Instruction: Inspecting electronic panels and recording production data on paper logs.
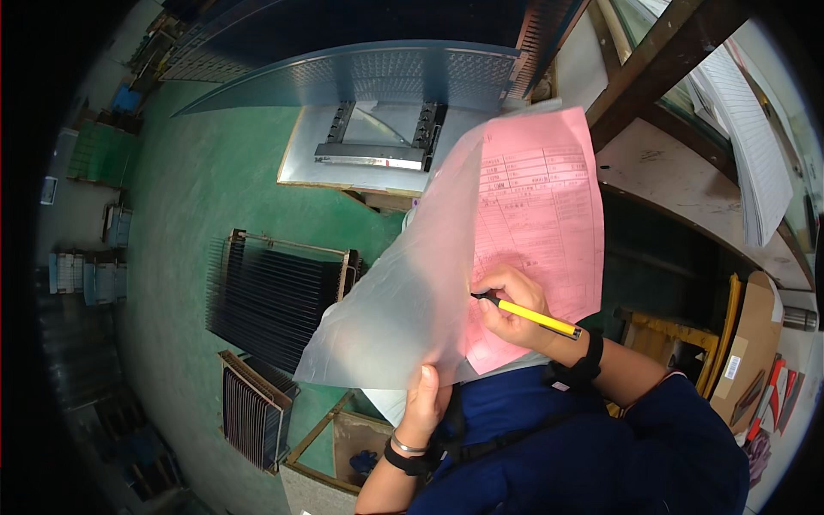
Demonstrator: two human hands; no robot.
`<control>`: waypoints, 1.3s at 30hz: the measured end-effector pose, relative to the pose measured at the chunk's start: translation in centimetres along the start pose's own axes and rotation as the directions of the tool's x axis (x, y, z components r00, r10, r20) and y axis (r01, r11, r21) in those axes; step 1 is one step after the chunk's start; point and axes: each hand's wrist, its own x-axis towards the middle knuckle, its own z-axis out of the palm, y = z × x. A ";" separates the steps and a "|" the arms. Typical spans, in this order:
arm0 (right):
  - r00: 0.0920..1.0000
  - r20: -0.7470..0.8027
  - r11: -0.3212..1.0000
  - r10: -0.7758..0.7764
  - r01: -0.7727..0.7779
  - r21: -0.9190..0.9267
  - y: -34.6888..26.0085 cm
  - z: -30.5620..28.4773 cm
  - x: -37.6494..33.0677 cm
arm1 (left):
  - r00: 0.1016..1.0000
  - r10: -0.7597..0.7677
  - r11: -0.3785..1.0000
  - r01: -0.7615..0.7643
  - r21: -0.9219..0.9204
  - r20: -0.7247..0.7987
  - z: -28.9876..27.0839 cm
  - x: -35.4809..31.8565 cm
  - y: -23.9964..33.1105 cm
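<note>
A pink printed form (549,223) lies open in front of me, and a cloudy translucent plastic cover sheet (395,283) is folded back to its left. My right hand (512,305) grips a yellow marker pen (541,319) with a black front end. The pen's tip points left, at the fold between cover and form. My left hand (422,399) holds the lower edge of the plastic cover, thumb on top and the other fingers hidden behind it. White paper (386,403) shows below the cover.
Ahead stands a light work table (296,163) with a black metal frame (373,154); a large dark perforated panel (369,73) rises behind. Racks of thin dark plates (275,287) stand on the green floor at left. A shelf with stacked papers (742,146) and cardboard (747,352) is at right.
</note>
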 end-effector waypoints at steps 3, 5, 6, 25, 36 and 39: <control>0.997 -0.053 0.998 -0.062 0.063 0.011 1.0 0.0 1.2 | 0.999 -0.006 0.999 0.007 0.031 -0.038 0.7 0.8 0.0; 0.990 -0.121 0.992 0.071 -0.057 0.113 1.3 -0.2 1.9 | 0.998 0.018 1.000 -0.017 0.026 -0.061 1.3 1.5 0.3; 0.990 -0.119 0.992 0.070 -0.057 0.115 1.4 -0.3 2.2 | 0.996 0.042 0.999 -0.040 0.021 -0.084 1.4 1.7 0.3; 0.971 -0.215 0.988 0.102 -0.073 0.136 4.3 0.4 2.4 | 0.990 0.129 0.904 -0.094 0.416 -0.058 0.5 2.5 0.1; 0.956 -0.231 0.961 0.179 -0.120 0.247 3.4 1.6 1.5 | 0.985 0.143 0.987 -0.135 0.085 -0.093 1.8 2.7 -0.4; 0.965 -0.222 0.981 0.141 -0.105 0.166 3.2 1.2 1.2 | 0.990 0.110 0.993 -0.106 0.046 -0.092 1.4 2.7 -0.4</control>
